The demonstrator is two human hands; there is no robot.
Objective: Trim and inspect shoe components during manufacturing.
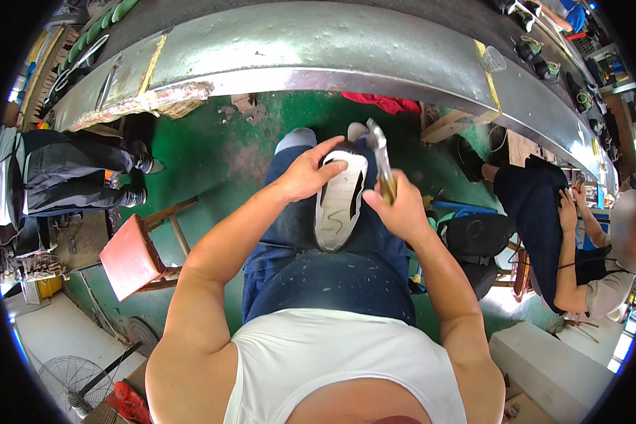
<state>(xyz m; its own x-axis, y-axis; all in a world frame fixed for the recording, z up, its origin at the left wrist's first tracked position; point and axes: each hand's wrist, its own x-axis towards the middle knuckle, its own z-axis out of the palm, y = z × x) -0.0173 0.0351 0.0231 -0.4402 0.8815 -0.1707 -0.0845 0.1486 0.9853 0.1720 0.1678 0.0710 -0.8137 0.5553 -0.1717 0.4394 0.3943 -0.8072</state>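
Observation:
A shoe lies bottom up across my lap, its pale insole board facing me and dark and white material folded in round the edge. My left hand grips its far end, thumb on the pale bottom and fingers over the dark end. My right hand is closed round the handle of a hammer just right of the shoe. The hammer's metal head points up and away from me, apart from the shoe. A dark blue apron covers my lap beneath the shoe.
A metal-topped bench runs across in front. To the left are a reddish stool and a standing person in dark trousers. At right sits another person, near a black bag. A fan stands behind left.

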